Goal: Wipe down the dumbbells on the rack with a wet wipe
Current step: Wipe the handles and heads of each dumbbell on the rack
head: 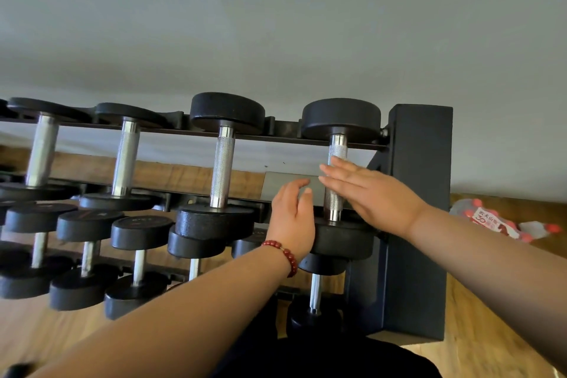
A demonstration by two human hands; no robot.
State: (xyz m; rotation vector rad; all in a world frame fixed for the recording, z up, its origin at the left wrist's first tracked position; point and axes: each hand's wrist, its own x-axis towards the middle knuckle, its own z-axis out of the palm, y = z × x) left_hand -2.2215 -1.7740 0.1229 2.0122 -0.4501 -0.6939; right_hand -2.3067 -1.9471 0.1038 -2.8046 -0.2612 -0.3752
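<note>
Rack (420,193) stood at far wall, tiers full. Rightmost top dumbbell (340,116) lay cradled: likely heavy, stiff, rubber ends, knurled steel bar (surest hold there). Right hand (377,196) flat-fingered across bar, gripping nothing. Left hand (291,218) just left, loosely curled, empty. No wipe seen.

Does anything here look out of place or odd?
Only a red-and-white packet lying on the wooden floor right of the rack; the dumbbells sit straight in their cradles.
</note>
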